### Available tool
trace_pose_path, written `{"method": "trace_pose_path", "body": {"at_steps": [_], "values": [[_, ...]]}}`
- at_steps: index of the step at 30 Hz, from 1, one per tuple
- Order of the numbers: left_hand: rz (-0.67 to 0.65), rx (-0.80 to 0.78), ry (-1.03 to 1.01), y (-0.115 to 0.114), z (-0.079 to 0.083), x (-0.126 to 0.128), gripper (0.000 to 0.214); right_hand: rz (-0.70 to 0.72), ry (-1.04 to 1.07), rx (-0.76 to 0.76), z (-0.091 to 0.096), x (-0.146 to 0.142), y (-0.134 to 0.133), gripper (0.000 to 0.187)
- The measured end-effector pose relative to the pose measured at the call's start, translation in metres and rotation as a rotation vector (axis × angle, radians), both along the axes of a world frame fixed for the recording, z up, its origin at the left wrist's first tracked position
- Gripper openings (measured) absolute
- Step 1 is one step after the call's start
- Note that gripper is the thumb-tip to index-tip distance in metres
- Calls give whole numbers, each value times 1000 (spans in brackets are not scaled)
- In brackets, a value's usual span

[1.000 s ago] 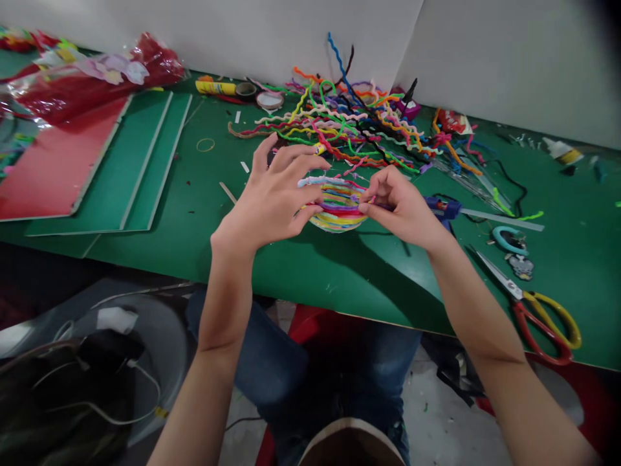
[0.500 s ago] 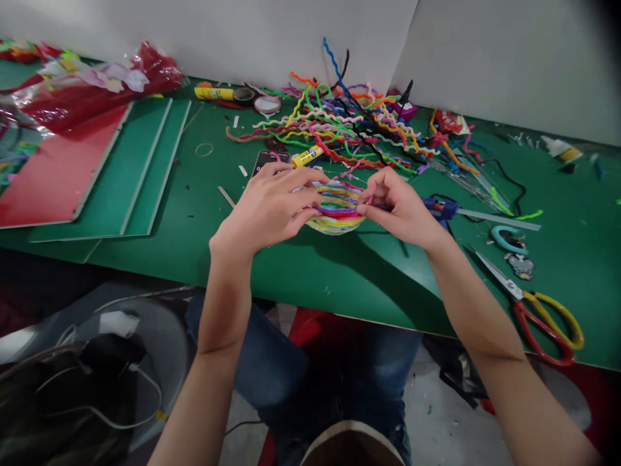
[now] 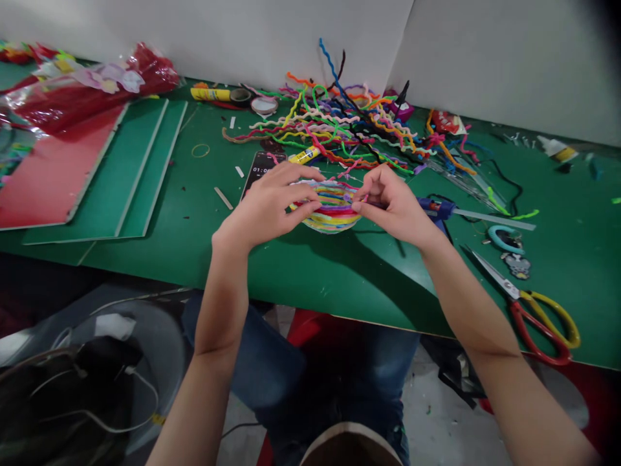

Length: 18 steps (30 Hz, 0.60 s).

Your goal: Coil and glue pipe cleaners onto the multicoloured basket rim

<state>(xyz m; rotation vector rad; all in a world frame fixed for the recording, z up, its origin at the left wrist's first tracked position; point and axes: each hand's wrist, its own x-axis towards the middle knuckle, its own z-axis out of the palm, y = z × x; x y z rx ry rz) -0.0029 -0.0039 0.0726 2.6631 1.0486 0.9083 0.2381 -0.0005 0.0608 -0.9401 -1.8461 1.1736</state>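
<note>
A round bowl of striped, many-coloured pipe cleaners [image 3: 332, 221] stands on the green table between my hands. My left hand [image 3: 274, 207] curves around its left side, thumb and fingers against the coils; that side of the bowl is hidden behind it. At the bowl's right edge, my right hand [image 3: 388, 206] pinches a pink pipe cleaner with thumb and forefinger, its other fingers curled. Most of that strand is covered by the fingers. Behind the bowl lies a tangled heap of loose pipe cleaners [image 3: 334, 123].
Scissors [image 3: 514, 291] and a blue glue gun [image 3: 436, 208] lie to the right. A phone [image 3: 259, 167] and a yellow glue stick [image 3: 305, 155] are behind my left hand. Green boards [image 3: 140, 175] and a red plastic-wrapped bundle [image 3: 97, 97] occupy the left.
The whole view has shifted slightly, and more of the phone shows behind my left hand. Both hands stay at the bowl in nearly the same pose.
</note>
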Motion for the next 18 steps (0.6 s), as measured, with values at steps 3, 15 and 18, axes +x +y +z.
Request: {"method": "trace_pose_path", "body": {"at_steps": [3,15,18], "values": [[-23,-31,18,1,-3,1,20,0,7,-4,-2,-1,1,43],[-18,-12,48,0,-3,0,25,-24,10,50,-1,-2,1,42],[-28,7,88,-2,-4,3,25,-26,25,50,-2,-2,1,42]]}}
